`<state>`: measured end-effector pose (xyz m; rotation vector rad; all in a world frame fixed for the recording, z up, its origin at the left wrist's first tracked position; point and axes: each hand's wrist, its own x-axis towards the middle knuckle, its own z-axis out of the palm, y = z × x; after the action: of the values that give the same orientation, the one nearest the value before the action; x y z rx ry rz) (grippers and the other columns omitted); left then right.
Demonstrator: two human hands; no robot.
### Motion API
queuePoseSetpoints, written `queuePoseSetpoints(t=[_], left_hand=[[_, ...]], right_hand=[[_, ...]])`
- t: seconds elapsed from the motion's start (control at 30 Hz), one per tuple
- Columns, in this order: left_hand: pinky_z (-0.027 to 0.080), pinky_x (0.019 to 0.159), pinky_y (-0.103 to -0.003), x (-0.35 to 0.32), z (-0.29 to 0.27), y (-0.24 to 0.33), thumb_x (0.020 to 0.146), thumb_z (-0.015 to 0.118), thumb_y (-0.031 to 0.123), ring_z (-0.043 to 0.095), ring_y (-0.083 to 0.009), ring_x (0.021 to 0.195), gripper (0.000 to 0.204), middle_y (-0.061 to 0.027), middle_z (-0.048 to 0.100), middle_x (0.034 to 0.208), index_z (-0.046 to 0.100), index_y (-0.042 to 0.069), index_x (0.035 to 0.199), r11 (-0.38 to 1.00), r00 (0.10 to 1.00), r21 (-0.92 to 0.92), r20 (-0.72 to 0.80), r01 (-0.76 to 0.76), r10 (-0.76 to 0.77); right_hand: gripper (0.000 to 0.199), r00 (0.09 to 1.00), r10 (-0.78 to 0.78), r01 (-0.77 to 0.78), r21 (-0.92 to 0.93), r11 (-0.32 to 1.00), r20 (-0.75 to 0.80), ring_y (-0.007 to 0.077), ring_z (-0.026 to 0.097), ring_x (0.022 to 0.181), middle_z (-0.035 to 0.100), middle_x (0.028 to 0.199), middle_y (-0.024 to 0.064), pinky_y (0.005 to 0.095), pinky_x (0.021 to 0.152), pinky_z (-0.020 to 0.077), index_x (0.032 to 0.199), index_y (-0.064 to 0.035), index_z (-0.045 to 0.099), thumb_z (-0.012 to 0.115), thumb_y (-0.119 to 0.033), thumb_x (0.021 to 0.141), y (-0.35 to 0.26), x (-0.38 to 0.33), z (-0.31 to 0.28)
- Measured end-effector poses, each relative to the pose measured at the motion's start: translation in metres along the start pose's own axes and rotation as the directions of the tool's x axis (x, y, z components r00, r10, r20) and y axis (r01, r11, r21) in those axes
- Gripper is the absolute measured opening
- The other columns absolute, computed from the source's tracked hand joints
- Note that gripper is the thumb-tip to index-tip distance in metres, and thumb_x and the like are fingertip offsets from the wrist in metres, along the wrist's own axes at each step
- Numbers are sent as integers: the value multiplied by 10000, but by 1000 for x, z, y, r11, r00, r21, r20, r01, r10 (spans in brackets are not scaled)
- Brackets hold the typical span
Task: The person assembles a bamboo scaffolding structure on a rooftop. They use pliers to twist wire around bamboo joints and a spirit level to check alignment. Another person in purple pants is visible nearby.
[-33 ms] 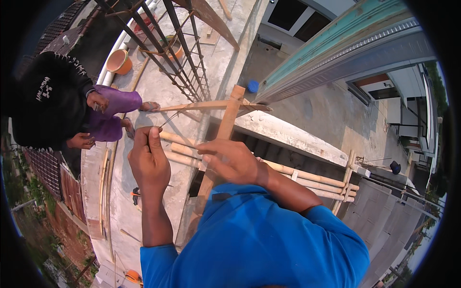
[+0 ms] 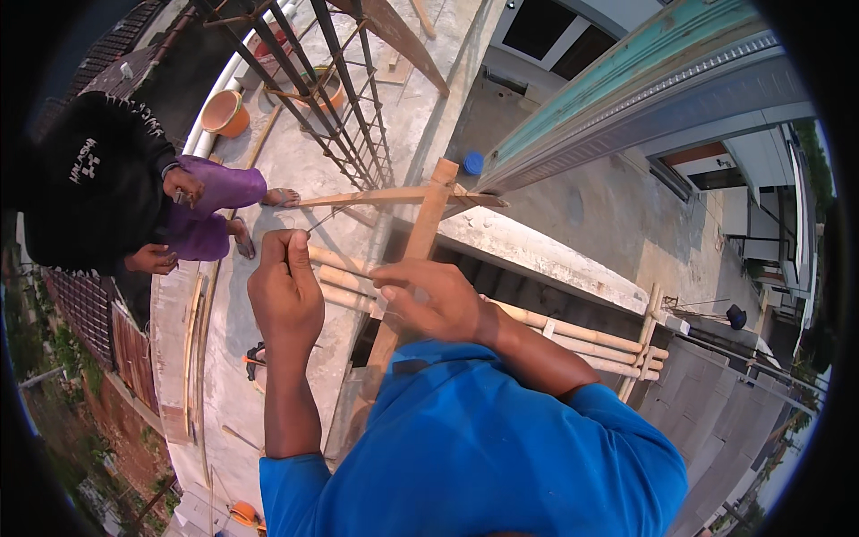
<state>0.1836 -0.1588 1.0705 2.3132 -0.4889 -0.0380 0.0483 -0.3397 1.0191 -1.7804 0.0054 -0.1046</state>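
My left hand (image 2: 284, 285) is raised, thumb and forefinger pinched on a thin dark wire (image 2: 324, 220). From the fingertips the wire runs up and right toward a wooden strip (image 2: 367, 198). My right hand (image 2: 434, 300) is over an upright wooden plank (image 2: 420, 234) and several bamboo poles (image 2: 344, 279). Its fingers reach left, loosely bent and apart from the thumb; I see nothing held in them. The strip meets the plank near its top end. Bamboo poles pass behind both hands.
A person in a black top (image 2: 94, 192) and purple trousers stands at left on the concrete slab (image 2: 295, 371). A rebar column cage (image 2: 331, 98) rises ahead, near an orange bucket (image 2: 225, 115). A concrete ledge (image 2: 537, 249) borders a drop at right. An orange-handled tool (image 2: 256, 356) lies below my left hand.
My left hand has shifted slightly right and up with the wire. My right hand stays almost in place.
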Motion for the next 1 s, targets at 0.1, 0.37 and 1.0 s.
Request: queuePoseSetpoints(t=[0.1, 0.37, 1.0], left_hand=[[492, 586, -495, 5, 33, -1, 1114, 547, 268, 692, -389, 630, 232, -173, 698, 717, 578, 72, 992, 978, 994, 183, -24, -104, 110], [571, 670, -544, 82, 154, -18, 1075, 566, 294, 751, -407, 730, 265, -202, 731, 736, 637, 43, 1030, 844, 982, 513, 174, -158, 79], [527, 730, -488, 84, 157, -19, 1084, 580, 331, 710, -403, 768, 330, -198, 708, 778, 688, 31, 1000, 997, 999, 80, 44, 20, -24]], right_hand=[[317, 998, 11, -11, -11, 1000, -54, 296, 759, 988, 764, 1123, 193, 382, 858, 590, 1308, -1, 680, 661, -162, 1036, 21, -10, -4], [415, 853, 503, -451, 294, 843, -135, 134, 710, 945, 752, 1095, 98, 300, 886, 578, 1472, 16, 565, 583, -181, 1107, 127, -41, -23], [461, 817, 577, -478, 555, 681, -5, 169, 702, 941, 697, 1224, 136, 309, 819, 592, 1533, 19, 471, 508, -212, 1136, 178, -36, -18]])
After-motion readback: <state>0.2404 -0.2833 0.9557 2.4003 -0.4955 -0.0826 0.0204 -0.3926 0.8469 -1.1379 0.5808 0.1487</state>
